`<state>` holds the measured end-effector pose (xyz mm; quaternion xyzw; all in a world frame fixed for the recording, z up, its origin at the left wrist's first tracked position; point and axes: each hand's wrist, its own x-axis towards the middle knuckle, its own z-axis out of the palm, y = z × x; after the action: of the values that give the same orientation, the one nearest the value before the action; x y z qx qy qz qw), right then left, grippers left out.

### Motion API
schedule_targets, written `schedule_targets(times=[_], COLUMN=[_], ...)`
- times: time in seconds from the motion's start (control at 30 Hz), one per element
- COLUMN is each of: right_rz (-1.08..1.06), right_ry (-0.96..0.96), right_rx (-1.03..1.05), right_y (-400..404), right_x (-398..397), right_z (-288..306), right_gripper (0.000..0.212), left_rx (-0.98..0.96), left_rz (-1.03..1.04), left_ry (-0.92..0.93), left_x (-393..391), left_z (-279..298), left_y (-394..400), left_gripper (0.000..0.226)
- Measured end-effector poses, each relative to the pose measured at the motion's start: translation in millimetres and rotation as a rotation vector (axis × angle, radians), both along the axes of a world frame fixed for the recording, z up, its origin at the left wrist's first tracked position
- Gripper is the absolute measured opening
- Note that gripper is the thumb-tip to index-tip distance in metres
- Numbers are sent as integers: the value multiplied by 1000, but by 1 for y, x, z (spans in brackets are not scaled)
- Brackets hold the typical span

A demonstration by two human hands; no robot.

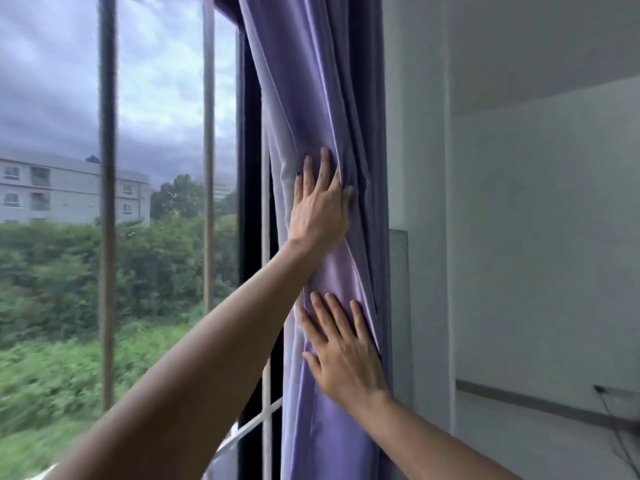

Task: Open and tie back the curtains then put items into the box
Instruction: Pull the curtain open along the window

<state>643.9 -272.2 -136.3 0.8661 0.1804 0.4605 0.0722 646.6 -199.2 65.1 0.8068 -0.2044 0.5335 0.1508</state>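
A purple curtain (311,81) hangs bunched in folds at the right side of the window, against the wall. My left hand (318,206) lies flat on the gathered folds at mid height, fingers straight and spread, pointing up. My right hand (346,355) presses on the fabric lower down, fingers straight too, their tips reaching into a fold at the curtain's right edge. No tie-back and no box are in view.
The window (156,168) with vertical bars (107,202) fills the left; outside are trees and a grey building. A dark window frame (249,202) stands just left of the curtain. A white wall (519,202) with a rail and a cable lies right.
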Motion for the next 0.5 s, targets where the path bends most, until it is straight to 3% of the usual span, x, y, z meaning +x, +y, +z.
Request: schedule_targets(times=[0.27, 0.5], right_rz=[2, 13], right_ry=[13, 14], right_rx=[11, 53], right_y=[-65, -93], right_x=[82, 129], right_z=[-7, -22], right_gripper=[70, 71], left_rx=[-70, 10], left_rz=[3, 89], left_ry=[31, 91], left_x=[87, 150], left_z=[-3, -7], left_y=[-75, -112], left_gripper=[54, 53])
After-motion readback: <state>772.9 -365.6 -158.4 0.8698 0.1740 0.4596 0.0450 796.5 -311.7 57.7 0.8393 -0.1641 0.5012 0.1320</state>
